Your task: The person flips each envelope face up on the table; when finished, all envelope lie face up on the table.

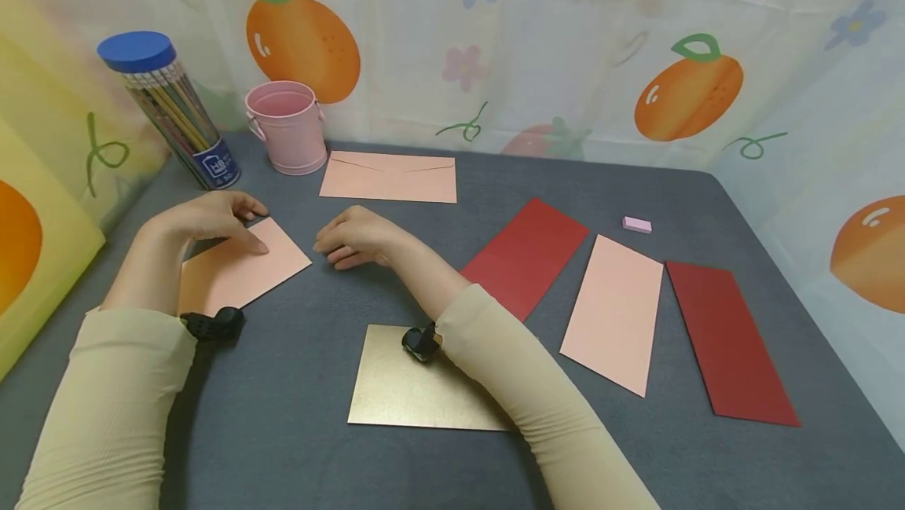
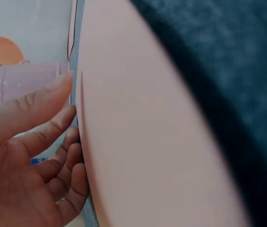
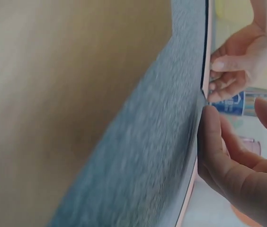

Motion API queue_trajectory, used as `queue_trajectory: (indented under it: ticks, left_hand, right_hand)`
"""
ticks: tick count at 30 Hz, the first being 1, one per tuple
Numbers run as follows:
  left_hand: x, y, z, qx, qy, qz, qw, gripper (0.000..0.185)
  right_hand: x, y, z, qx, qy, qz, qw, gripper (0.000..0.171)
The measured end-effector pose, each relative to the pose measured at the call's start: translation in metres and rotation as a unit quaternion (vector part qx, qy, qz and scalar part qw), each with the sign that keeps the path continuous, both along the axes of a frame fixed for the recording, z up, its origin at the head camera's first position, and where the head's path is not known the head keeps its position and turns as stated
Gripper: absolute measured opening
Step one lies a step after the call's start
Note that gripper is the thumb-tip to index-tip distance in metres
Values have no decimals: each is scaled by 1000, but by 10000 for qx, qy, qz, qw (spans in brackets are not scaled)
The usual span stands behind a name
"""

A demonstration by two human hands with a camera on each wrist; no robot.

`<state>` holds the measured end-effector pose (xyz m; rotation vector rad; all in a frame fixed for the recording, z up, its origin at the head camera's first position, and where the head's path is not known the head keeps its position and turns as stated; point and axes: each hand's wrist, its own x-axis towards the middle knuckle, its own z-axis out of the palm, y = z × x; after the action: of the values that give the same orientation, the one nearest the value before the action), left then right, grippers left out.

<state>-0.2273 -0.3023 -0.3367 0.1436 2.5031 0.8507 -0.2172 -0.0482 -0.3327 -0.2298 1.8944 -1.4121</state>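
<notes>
A square pink sheet [image 1: 243,270] lies flat on the grey table at the left. My left hand [image 1: 236,225] rests on its far corner, one finger stretched over the sheet and the others at its edge. In the left wrist view the left hand [image 2: 34,151] shows loosely curved fingers beside the sheet's edge [image 2: 143,142]. My right hand [image 1: 342,243] lies on the table just right of the sheet, fingers loosely curled, holding nothing. The right wrist view shows the right hand [image 3: 228,161] near the sheet's corner, with the left hand [image 3: 235,64] beyond. My right forearm crosses a gold square sheet [image 1: 403,384].
At the back stand a pink envelope [image 1: 389,176], a pink bucket [image 1: 288,126] and a tube of pencils [image 1: 170,109]. To the right lie two dark red strips [image 1: 526,255] [image 1: 731,341], a pink strip [image 1: 615,313] and a small pink eraser [image 1: 637,225].
</notes>
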Motion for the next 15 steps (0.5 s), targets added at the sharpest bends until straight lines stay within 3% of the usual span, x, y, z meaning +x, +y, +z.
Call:
queue_trajectory:
  ticks: [7, 15]
  left_hand:
    - [0, 1, -3, -182, 271, -37, 9995, 65]
    - [-1, 2, -3, -269, 216, 59, 9994, 56]
  right_hand:
    - [3, -12, -4, 56, -89, 36, 9999, 41]
    - [5, -16, -5, 40, -142, 32, 9999, 34]
